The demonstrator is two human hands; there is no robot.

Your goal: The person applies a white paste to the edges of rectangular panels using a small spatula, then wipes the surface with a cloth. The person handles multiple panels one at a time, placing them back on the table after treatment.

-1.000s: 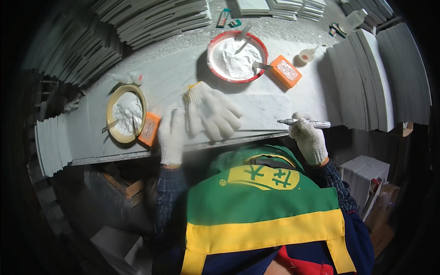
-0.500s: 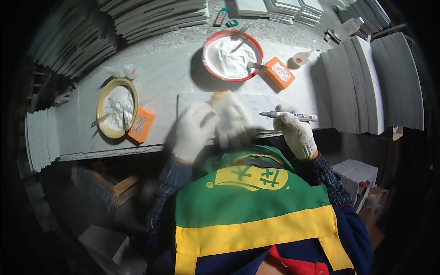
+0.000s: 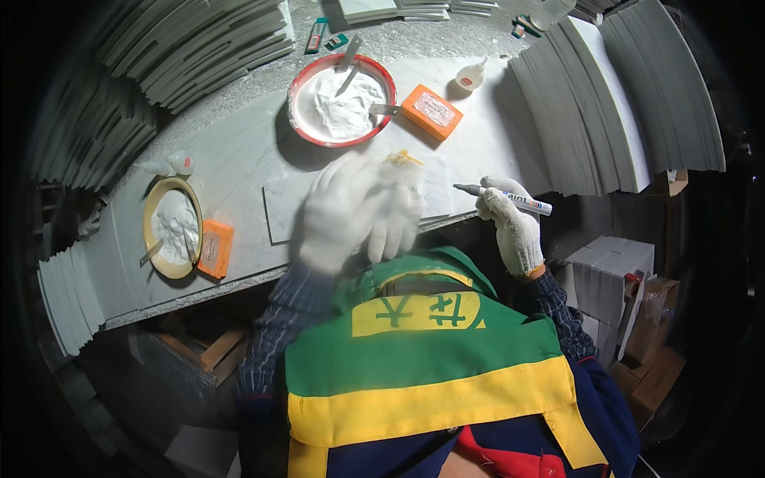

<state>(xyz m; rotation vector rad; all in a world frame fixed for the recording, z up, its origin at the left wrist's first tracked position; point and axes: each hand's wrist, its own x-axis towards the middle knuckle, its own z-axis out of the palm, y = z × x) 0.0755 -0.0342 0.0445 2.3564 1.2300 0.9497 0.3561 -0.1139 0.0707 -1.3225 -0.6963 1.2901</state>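
Observation:
My left hand [image 3: 335, 215], in a white knit glove and smeared by motion, grips a loose white work glove [image 3: 398, 209] with a yellow-edged cuff. The loose glove lies over a white marble tile [image 3: 279, 209] at the bench's front edge, and its limp fingers hang toward me. My left fingertips are blurred against it. At the right, my gloved right hand [image 3: 514, 231] is closed around a silver-grey paint marker [image 3: 518, 201], whose dark tip points left above the bench top.
Beyond stands a red-rimmed bowl [image 3: 296, 127] of white paste with scrapers, beside an orange box [image 3: 432, 113] and a small bottle [image 3: 470, 77]. A yellow bowl [image 3: 150, 239] and another orange box [image 3: 215, 248] stand left. Tile stacks [image 3: 558, 111] flank the bench; cartons [image 3: 610, 271] sit below right.
The view has turned, so the bench things appear farther left. My left hand and the loose glove have moved right across the tile. My right hand still holds the marker.

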